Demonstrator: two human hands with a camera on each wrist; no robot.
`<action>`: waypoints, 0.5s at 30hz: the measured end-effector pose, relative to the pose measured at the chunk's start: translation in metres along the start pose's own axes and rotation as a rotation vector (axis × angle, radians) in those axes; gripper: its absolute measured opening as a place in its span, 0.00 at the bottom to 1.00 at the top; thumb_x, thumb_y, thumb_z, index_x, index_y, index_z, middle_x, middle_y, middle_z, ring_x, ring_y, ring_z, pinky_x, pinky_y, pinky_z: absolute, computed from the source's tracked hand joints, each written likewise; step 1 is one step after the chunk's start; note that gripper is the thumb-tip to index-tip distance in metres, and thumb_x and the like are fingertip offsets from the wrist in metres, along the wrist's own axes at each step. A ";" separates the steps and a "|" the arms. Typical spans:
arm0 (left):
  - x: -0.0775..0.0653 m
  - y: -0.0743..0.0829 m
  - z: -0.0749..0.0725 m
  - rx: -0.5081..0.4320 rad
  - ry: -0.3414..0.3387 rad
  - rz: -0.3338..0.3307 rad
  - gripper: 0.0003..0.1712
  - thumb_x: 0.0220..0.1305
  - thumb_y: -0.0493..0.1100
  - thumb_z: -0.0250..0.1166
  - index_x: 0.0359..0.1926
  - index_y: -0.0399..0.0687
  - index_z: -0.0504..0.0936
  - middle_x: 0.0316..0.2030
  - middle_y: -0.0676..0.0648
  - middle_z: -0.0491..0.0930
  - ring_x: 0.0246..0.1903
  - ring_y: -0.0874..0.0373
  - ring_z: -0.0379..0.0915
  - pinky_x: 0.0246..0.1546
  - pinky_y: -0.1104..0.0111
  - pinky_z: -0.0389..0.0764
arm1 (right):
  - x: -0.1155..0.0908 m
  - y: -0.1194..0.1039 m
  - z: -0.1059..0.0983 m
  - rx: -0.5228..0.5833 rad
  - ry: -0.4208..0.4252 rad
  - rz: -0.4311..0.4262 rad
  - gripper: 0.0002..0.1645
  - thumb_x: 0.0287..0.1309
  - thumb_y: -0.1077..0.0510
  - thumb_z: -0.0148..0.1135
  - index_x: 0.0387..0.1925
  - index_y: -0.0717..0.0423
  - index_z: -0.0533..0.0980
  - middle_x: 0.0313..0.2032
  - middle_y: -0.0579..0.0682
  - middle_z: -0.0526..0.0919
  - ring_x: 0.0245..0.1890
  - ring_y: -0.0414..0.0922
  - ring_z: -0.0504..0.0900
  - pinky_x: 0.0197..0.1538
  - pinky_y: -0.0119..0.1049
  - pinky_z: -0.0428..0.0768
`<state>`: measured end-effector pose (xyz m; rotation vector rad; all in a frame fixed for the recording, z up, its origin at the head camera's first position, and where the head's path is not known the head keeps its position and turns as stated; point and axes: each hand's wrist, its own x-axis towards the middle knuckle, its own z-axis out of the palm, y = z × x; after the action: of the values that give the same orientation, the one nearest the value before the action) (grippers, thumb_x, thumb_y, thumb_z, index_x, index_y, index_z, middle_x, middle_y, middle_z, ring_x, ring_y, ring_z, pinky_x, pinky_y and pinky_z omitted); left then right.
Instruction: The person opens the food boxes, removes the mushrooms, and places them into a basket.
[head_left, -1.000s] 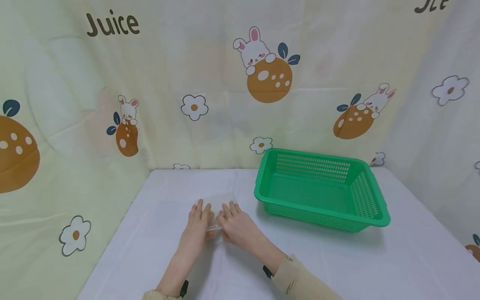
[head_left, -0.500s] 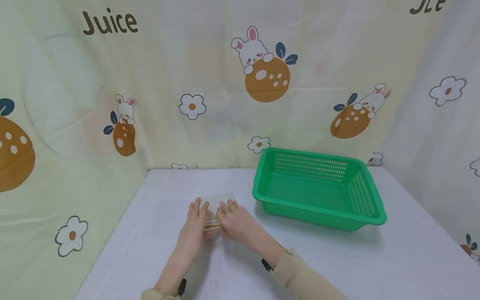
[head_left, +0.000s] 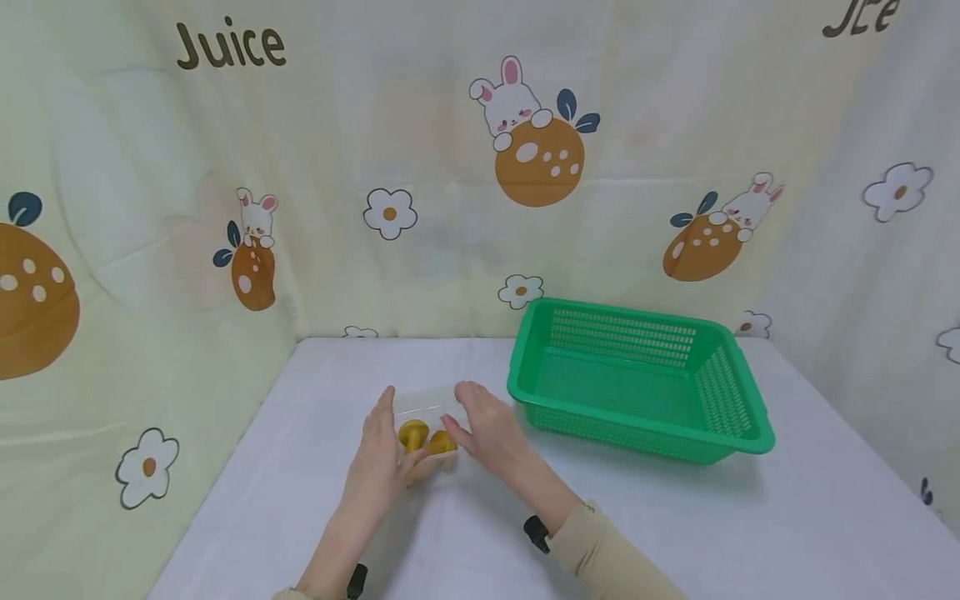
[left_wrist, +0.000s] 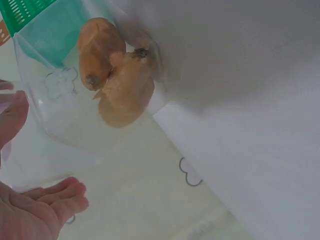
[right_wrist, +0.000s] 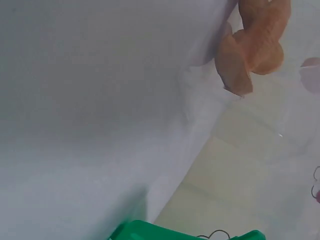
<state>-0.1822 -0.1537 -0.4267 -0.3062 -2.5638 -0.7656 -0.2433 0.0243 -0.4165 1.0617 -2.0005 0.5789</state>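
Observation:
A clear plastic box [head_left: 425,402], its lid raised at the back, stands on the white table. Inside lie yellow-brown mushrooms [head_left: 413,434]; two show in the head view. Through the plastic, the left wrist view shows brown mushrooms [left_wrist: 126,90] from the side, and so does the right wrist view, with mushrooms [right_wrist: 255,47] at its top. My left hand [head_left: 377,458] lies along the box's left side, fingers extended, thumb at the front rim. My right hand [head_left: 491,429] is at the right side, fingers by the lid's corner and thumb spread towards the opening.
A green plastic basket [head_left: 622,417] with perforated sides stands to the right on the white table [head_left: 600,533]. A curtain [head_left: 435,100] printed with rabbits, oranges and flowers hangs behind the table and along its sides.
Both hands were close together over the box, covering much of it. The lid has come up, the hands have parted to its sides, and the mushrooms are now in plain sight.

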 end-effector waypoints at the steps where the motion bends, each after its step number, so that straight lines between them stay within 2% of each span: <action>1: 0.000 -0.001 0.000 -0.003 0.011 -0.003 0.57 0.49 0.43 0.73 0.69 0.33 0.43 0.62 0.30 0.57 0.58 0.40 0.60 0.45 0.54 0.76 | 0.000 0.001 0.001 -0.007 0.041 -0.013 0.16 0.48 0.63 0.67 0.34 0.63 0.68 0.31 0.54 0.74 0.28 0.46 0.75 0.30 0.29 0.78; 2: -0.001 -0.001 0.000 -0.004 0.016 -0.011 0.58 0.48 0.43 0.73 0.69 0.32 0.42 0.61 0.29 0.57 0.57 0.39 0.60 0.45 0.54 0.76 | 0.001 0.002 0.003 -0.013 0.076 -0.025 0.14 0.48 0.63 0.67 0.31 0.63 0.68 0.31 0.54 0.74 0.29 0.47 0.75 0.30 0.29 0.78; 4: -0.001 -0.002 0.001 -0.013 0.014 -0.032 0.59 0.48 0.43 0.73 0.68 0.30 0.41 0.60 0.27 0.58 0.57 0.38 0.60 0.47 0.53 0.74 | 0.003 0.004 0.004 -0.042 0.131 -0.036 0.12 0.49 0.64 0.66 0.28 0.62 0.69 0.36 0.57 0.74 0.36 0.50 0.76 0.37 0.32 0.80; 6: 0.000 -0.001 0.001 -0.028 0.002 -0.068 0.59 0.49 0.43 0.73 0.68 0.29 0.41 0.60 0.26 0.57 0.58 0.37 0.58 0.49 0.51 0.72 | 0.005 0.007 0.005 -0.089 0.152 -0.019 0.09 0.51 0.63 0.65 0.30 0.63 0.73 0.43 0.60 0.74 0.44 0.54 0.74 0.46 0.37 0.77; 8: 0.000 0.000 0.000 -0.044 -0.012 -0.105 0.57 0.50 0.44 0.72 0.67 0.27 0.43 0.60 0.25 0.57 0.58 0.36 0.59 0.50 0.51 0.71 | 0.007 0.009 0.007 -0.143 0.137 0.025 0.11 0.53 0.61 0.63 0.37 0.64 0.76 0.47 0.61 0.71 0.49 0.56 0.69 0.52 0.40 0.72; 9: 0.000 0.000 0.000 -0.049 -0.018 -0.122 0.55 0.50 0.44 0.72 0.66 0.27 0.44 0.59 0.25 0.58 0.57 0.36 0.60 0.50 0.50 0.71 | 0.007 0.010 0.008 -0.175 0.120 0.052 0.15 0.53 0.60 0.62 0.42 0.64 0.76 0.47 0.61 0.70 0.50 0.56 0.67 0.53 0.41 0.70; 12: -0.001 0.000 -0.001 -0.068 -0.046 -0.157 0.50 0.52 0.44 0.70 0.64 0.26 0.49 0.57 0.26 0.61 0.55 0.36 0.63 0.49 0.50 0.72 | 0.008 0.014 0.012 -0.235 0.031 0.121 0.26 0.54 0.58 0.61 0.54 0.64 0.72 0.46 0.60 0.68 0.46 0.54 0.65 0.48 0.42 0.68; 15: -0.002 -0.001 -0.001 -0.095 -0.077 -0.161 0.45 0.55 0.43 0.68 0.63 0.26 0.52 0.58 0.27 0.62 0.55 0.36 0.63 0.48 0.50 0.72 | 0.008 0.017 0.017 -0.223 -0.116 0.184 0.32 0.57 0.57 0.58 0.62 0.65 0.64 0.51 0.59 0.69 0.49 0.54 0.66 0.53 0.44 0.67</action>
<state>-0.1803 -0.1550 -0.4275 -0.1621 -2.6536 -0.9539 -0.2674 0.0185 -0.4207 0.7977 -2.2209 0.3838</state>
